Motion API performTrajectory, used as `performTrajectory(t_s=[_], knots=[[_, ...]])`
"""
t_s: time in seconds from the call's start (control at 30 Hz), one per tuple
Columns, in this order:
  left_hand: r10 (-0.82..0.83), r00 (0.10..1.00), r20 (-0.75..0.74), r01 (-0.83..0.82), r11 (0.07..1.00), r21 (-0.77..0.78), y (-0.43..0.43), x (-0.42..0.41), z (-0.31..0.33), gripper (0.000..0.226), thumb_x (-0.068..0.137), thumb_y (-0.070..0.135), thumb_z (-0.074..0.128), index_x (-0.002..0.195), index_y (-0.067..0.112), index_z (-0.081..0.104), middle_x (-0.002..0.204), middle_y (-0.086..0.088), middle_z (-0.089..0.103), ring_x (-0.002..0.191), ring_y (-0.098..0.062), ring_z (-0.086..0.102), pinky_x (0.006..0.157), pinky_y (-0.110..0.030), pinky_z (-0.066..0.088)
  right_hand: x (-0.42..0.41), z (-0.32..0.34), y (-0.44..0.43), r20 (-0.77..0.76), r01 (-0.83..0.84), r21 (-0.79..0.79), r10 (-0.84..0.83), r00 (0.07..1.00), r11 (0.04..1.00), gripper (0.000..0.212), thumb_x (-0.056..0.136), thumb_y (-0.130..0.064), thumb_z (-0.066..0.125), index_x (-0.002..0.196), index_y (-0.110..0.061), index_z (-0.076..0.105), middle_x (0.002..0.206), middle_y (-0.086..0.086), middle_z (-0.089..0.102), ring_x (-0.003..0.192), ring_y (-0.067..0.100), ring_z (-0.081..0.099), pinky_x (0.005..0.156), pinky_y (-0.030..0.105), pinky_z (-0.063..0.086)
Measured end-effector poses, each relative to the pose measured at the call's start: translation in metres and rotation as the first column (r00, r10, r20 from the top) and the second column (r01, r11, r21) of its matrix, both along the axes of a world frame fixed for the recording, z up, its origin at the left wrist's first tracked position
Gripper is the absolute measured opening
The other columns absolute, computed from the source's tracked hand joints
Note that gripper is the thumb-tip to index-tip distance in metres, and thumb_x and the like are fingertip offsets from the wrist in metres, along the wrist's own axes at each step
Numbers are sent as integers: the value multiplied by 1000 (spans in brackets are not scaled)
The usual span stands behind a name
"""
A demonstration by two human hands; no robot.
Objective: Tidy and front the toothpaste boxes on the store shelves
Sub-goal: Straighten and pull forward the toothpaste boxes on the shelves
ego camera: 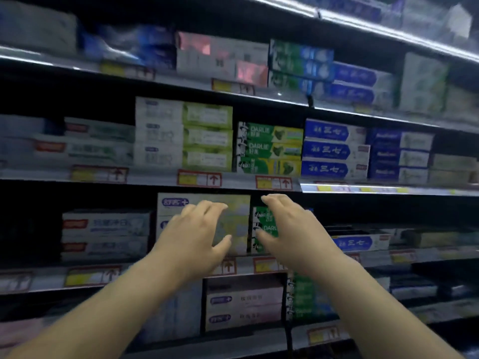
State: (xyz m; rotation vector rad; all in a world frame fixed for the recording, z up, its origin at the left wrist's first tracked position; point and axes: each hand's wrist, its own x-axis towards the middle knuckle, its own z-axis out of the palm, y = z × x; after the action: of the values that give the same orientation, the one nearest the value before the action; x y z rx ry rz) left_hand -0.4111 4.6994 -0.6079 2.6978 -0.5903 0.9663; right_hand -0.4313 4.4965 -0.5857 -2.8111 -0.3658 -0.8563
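Note:
Both of my hands reach toward the third shelf from the top. My left hand is in front of a stack of white and yellow-green toothpaste boxes, fingers spread and relaxed. My right hand is in front of a stack of green DARLIE boxes, fingers loosely extended. Whether either hand touches the boxes is unclear. Neither hand holds anything.
The shelf above carries rows of green-white boxes, DARLIE boxes and blue boxes. Red-labelled white boxes sit left of my hands, a single blue box to the right. Price tags line the shelf edge. More boxes stand below.

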Motion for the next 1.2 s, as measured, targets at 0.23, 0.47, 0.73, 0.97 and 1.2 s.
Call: performTrajectory(t_s=[0.23,0.47,0.73,0.97,1.2], knots=[[55,992,111,-59,998,37,38,-30,48,62,97,53,49,151,25,35,147,5,46,131,-20,45,107,-38,42,-23,54,42,18,-107,121,106,994,987,69,98,-42,62,157,-25,31,158,-6,36,140,16,42,110,36,43],[51,999,-5,-51,961,-271,87,-27,65,62,96,37,60,151,17,38,147,-2,46,137,-19,42,108,-30,36,-7,62,59,7,-190,540,221,975,820,62,96,-32,68,152,-26,42,148,-3,50,90,4,58,66,21,51],[181,983,-41,-179,861,-476,139,40,94,53,96,27,63,143,6,47,136,-12,50,114,-25,50,87,-29,38,50,83,72,45,-191,668,217,975,720,63,94,-19,70,152,-15,45,147,1,54,113,15,60,90,29,51],[185,982,-39,-176,824,-539,146,90,112,56,98,27,62,148,6,45,137,-12,55,111,-23,55,85,-26,38,102,100,88,-2,-124,663,168,986,738,62,96,-8,63,154,-13,42,140,6,55,89,8,62,61,22,49],[179,983,50,-116,800,-588,133,120,105,44,93,23,67,133,8,56,115,-7,51,96,-20,49,80,-30,40,131,93,95,-23,-40,711,80,997,702,50,96,-6,55,145,-11,49,110,4,60,75,12,56,67,31,54]])
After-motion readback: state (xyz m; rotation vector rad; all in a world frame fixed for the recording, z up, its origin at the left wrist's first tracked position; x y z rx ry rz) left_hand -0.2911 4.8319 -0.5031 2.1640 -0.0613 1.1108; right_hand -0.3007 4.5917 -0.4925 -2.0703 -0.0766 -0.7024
